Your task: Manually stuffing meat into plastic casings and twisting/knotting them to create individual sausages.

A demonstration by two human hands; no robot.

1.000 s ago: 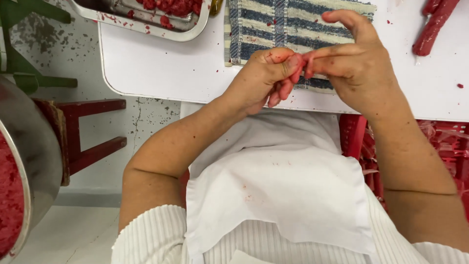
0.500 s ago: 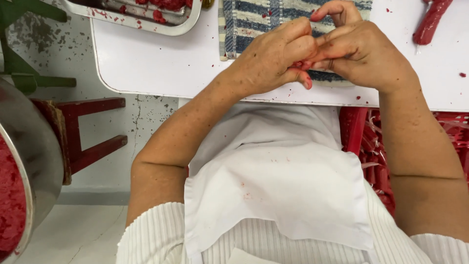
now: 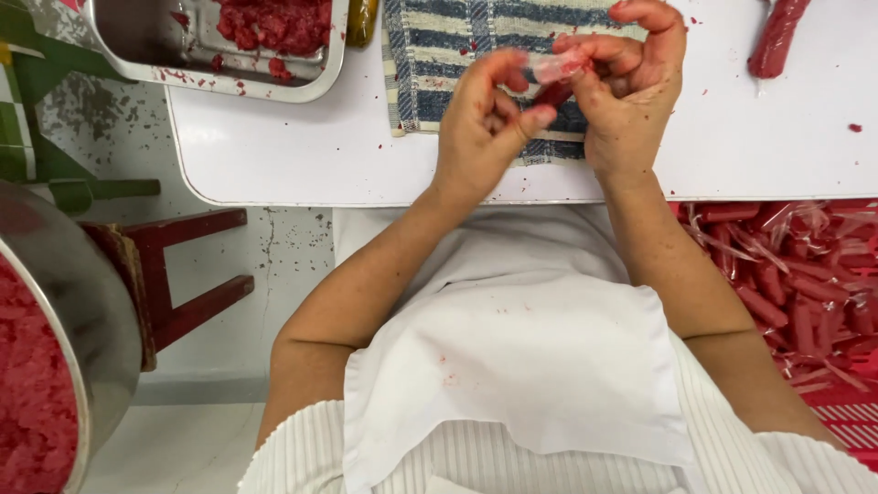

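My left hand (image 3: 480, 123) and my right hand (image 3: 631, 87) meet above a blue-and-white striped cloth (image 3: 439, 41) on the white table (image 3: 274, 146). Between the fingertips of both hands is a small red meat roll in clear plastic wrap (image 3: 560, 71). The right thumb and fingers pinch its pale wrapped end. The left fingers grip the red part just below. Most of the roll is hidden by the fingers.
A metal tray (image 3: 137, 46) with red minced meat sits at the table's far left. Another wrapped red roll (image 3: 776, 38) lies at the far right. A crate of several wrapped rolls (image 3: 805, 284) stands low right. A big metal bowl of mince (image 3: 46, 366) and a red stool (image 3: 174, 274) are left.
Both hands have shifted slightly farther over the striped cloth, and the fingers have opened up, so the wrapped end of the roll now shows between them.
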